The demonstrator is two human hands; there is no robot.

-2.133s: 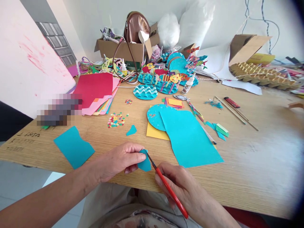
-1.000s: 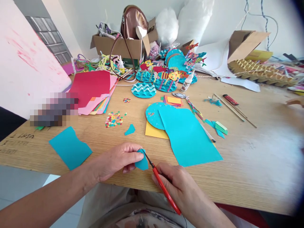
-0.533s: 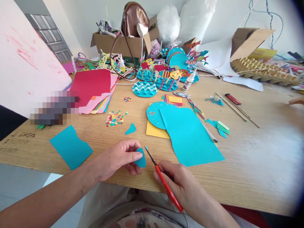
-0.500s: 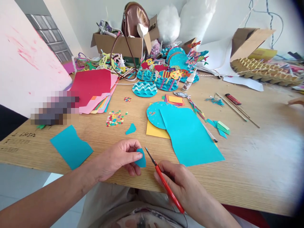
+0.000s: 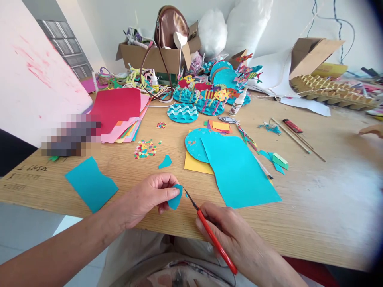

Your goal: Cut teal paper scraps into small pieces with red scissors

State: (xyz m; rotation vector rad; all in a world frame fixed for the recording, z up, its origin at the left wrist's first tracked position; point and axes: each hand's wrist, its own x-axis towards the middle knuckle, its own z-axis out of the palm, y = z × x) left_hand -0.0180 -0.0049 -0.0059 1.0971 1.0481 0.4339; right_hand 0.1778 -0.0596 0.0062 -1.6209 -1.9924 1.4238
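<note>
Between the thumb and fingers of my left hand (image 5: 155, 194) is a small piece of blue paper (image 5: 176, 199), pinched just above the table. My right hand (image 5: 229, 225) is closed around red-handled scissors (image 5: 217, 244), whose thin dark blades point up and left, their tips at the paper's right edge. A tiny blue scrap (image 5: 186, 195) shows beside the blades. Farther left lies a larger blue paper piece (image 5: 91, 183) with a wavy edge, and a blue offcut (image 5: 165, 162) rests beyond my left hand. On the right a big blue sheet (image 5: 242, 175) partly covers a blue disc (image 5: 194, 143).
Paper dots (image 5: 145, 148) lie in a loose pile, near stacked coloured sheets (image 5: 116, 107). Behind are wavy blue decorations (image 5: 182, 113), a glue bottle (image 5: 238, 103) and a cardboard box (image 5: 140, 56). Sticks (image 5: 295, 135) and a red cutter (image 5: 292, 125) lie right. Another person's hand (image 5: 371, 130) shows at the right edge.
My left hand has turned the small blue piece, and it has shifted slightly up and left. The scissor tips are now at its edge, and a tiny scrap shows beside the blades.
</note>
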